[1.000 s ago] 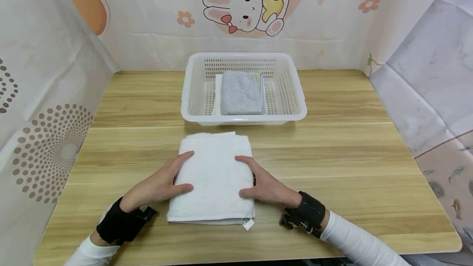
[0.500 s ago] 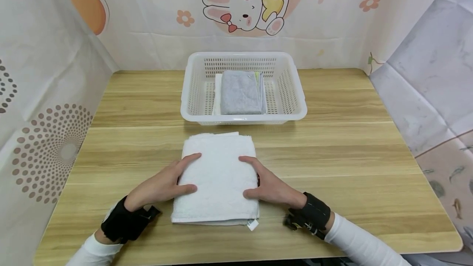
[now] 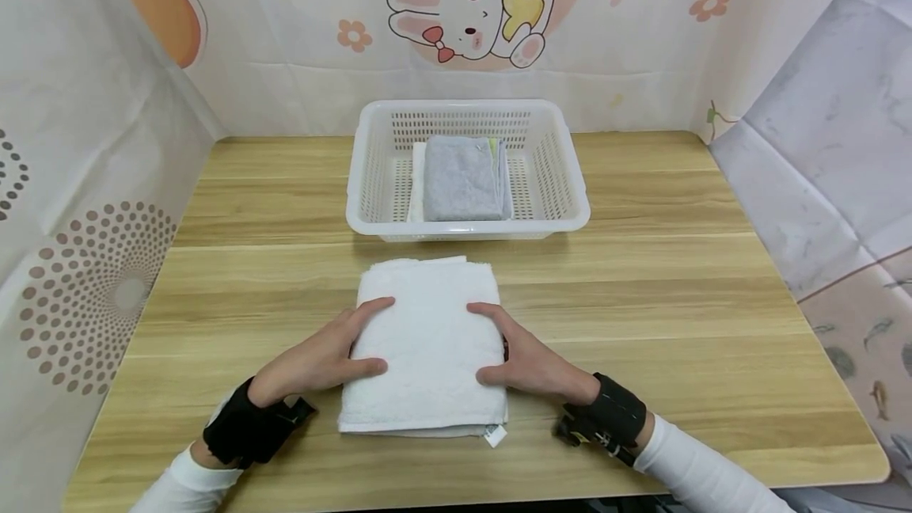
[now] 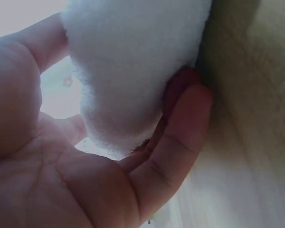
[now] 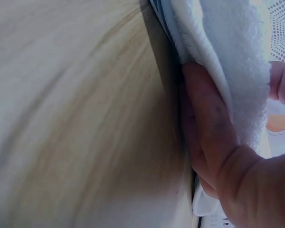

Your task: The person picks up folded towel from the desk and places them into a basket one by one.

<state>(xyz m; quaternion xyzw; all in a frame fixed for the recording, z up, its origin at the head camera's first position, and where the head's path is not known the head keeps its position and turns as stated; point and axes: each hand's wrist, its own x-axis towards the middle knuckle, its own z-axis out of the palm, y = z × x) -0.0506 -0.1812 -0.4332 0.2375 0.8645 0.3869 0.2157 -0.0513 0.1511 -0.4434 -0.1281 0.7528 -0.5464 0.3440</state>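
Note:
A folded white towel (image 3: pixel 431 347) lies near the front of the table, with a small white tag (image 3: pixel 495 436) at its front right corner. My left hand (image 3: pixel 321 356) grips its left edge, thumb and one finger on top. In the left wrist view, other fingers (image 4: pixel 178 123) curl beneath the thick white fold (image 4: pixel 128 61). On the opposite edge my right hand (image 3: pixel 534 361) holds the towel the same way. The right wrist view shows fingers (image 5: pixel 211 114) tucked under the layered edge (image 5: pixel 242 61), close to the tabletop.
Behind the towel stands a white perforated plastic basket (image 3: pixel 366 196). In it lie a folded grey cloth (image 3: pixel 461 180) and a white cloth (image 3: pixel 417 184) partly under it. Printed curtains (image 3: pixel 285 93) border the wooden table (image 3: pixel 641 275) at the back and sides.
Both hands have slid the towel a little to the right along the table, keeping hold of its two sides. The basket and the cloths in it have stayed put.

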